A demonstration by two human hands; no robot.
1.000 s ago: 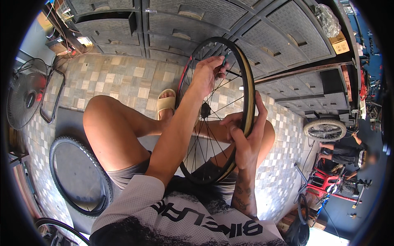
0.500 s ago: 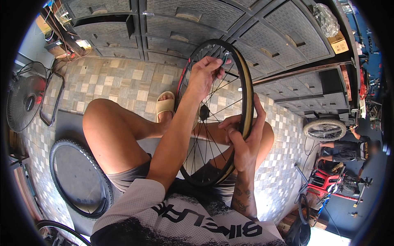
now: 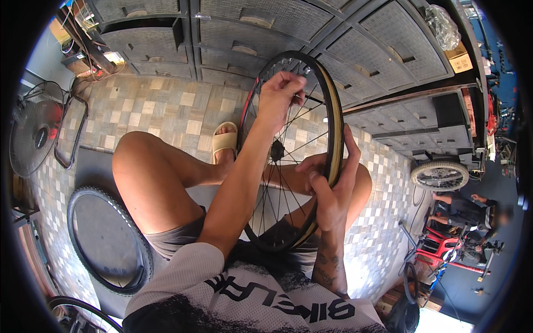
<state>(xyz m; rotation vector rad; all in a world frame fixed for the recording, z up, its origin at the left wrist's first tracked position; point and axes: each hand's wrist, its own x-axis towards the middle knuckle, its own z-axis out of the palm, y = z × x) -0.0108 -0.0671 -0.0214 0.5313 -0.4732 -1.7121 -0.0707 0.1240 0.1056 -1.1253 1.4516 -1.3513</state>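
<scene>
A spoked bicycle wheel (image 3: 331, 119) with a black rim stands tilted between my legs, no tire on it. A tan strip (image 3: 337, 114) runs around the rim's outer channel. My right hand (image 3: 333, 202) grips the rim at its right side, thumb and fingers on either face. My left hand (image 3: 283, 91) is closed in a pinch in front of the upper spokes, just inside the rim. What its fingertips hold, if anything, is hidden. Below the left wrist sits the black hub (image 3: 277, 150).
A knobby tire (image 3: 75, 233) lies on a grey mat (image 3: 91, 166) to the left, near a fan (image 3: 38, 133). Grey drawers (image 3: 250, 28) line the far side. Another wheel (image 3: 440, 176), a red chair (image 3: 438, 247) and a person (image 3: 472, 213) are at right.
My left hand's fingers have curled and shifted slightly; the small thing seen at the fingertips earlier is now hidden. The wheel and right hand barely differ. The other person's arm has moved.
</scene>
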